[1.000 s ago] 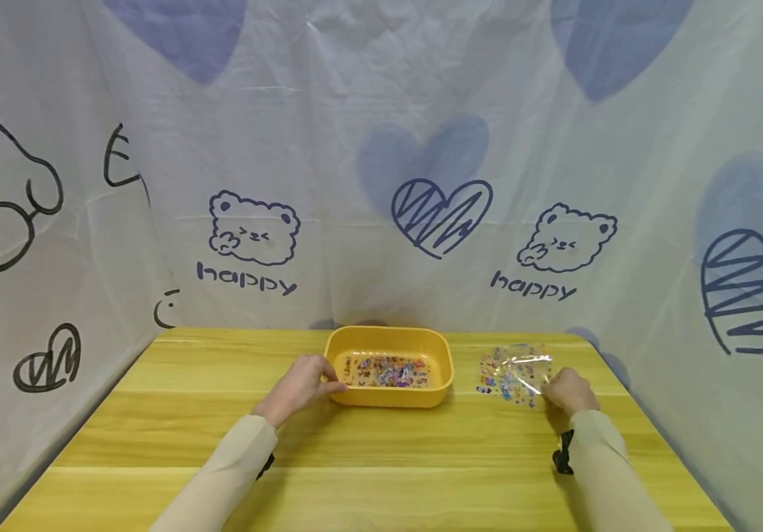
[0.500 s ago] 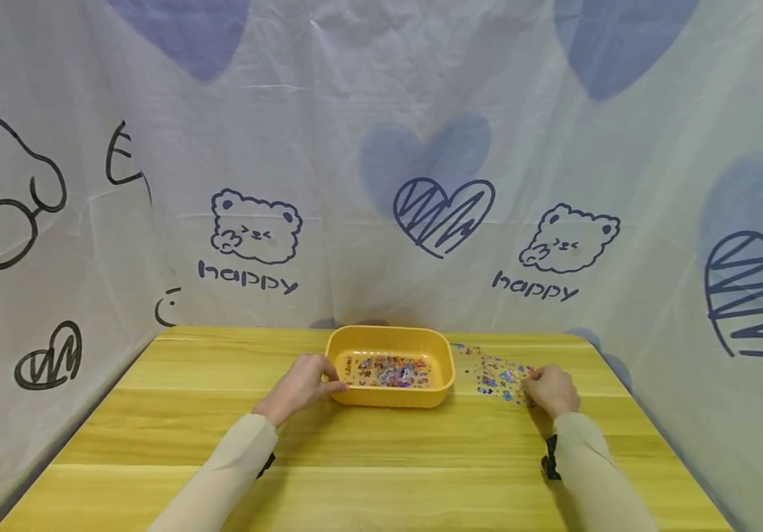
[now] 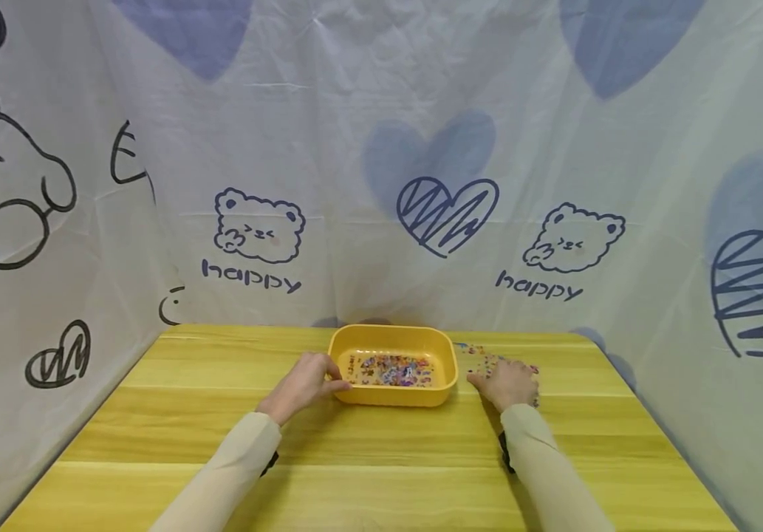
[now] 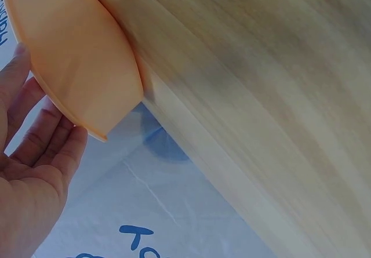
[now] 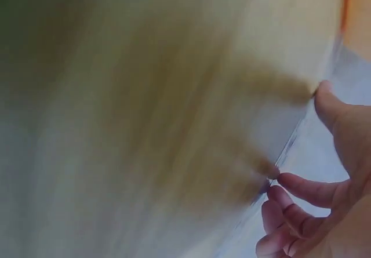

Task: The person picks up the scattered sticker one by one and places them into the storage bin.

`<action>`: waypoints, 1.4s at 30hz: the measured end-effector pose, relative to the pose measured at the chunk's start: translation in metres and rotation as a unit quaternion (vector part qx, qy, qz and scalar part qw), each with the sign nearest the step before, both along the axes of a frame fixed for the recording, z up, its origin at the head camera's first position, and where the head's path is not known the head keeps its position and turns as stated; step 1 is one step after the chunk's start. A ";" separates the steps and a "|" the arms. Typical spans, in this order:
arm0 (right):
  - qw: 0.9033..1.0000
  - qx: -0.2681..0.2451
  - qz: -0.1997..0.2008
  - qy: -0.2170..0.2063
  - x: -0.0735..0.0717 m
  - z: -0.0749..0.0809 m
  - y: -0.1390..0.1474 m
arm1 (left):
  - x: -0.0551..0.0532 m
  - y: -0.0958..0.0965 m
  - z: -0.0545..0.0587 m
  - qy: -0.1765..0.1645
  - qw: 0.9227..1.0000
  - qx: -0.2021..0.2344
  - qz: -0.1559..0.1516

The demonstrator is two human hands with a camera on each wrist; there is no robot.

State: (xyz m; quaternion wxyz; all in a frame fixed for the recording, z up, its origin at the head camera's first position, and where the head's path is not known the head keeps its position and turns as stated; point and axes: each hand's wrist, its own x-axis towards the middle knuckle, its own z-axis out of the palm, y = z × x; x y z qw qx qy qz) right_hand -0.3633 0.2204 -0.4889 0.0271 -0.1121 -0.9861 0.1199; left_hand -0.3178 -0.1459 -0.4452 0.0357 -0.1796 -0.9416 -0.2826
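A yellow plastic tub [image 3: 394,397] stands near the back edge of the table, with many small multicoloured pieces [image 3: 394,371] on its floor. My left hand [image 3: 303,386] holds its left end, thumb on the near rim; in the left wrist view that hand's fingers [image 4: 49,133] lie along the tub's outside wall. To the right of the tub, my right hand [image 3: 509,384] is over a patch of similar colourful bits [image 3: 481,360], hiding most of them. The right wrist view shows thumb and fingers [image 5: 307,191] spread apart, tips down at the tabletop.
The table [image 3: 354,458] has a yellow wood-grain top. A white cloth [image 3: 354,288] with blue hearts and bear drawings hangs close behind its back edge and along both sides.
My right hand has moved left across the colourful patch toward the tub. The glossy clear film seen at its fingers a second ago no longer shows. My left hand has stayed on the tub.
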 end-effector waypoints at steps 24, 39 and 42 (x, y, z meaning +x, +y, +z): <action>0.990 -0.128 -0.016 -0.050 -0.002 0.022 0.023 | -0.001 -0.002 0.004 0.010 1.000 -0.012 0.003; 0.961 -0.277 0.017 0.016 -0.005 0.018 0.039 | -0.002 0.002 0.001 -0.006 1.000 -0.007 0.006; 0.933 -0.361 0.008 0.007 -0.005 0.017 0.042 | -0.001 0.002 0.001 -0.006 1.000 -0.006 0.004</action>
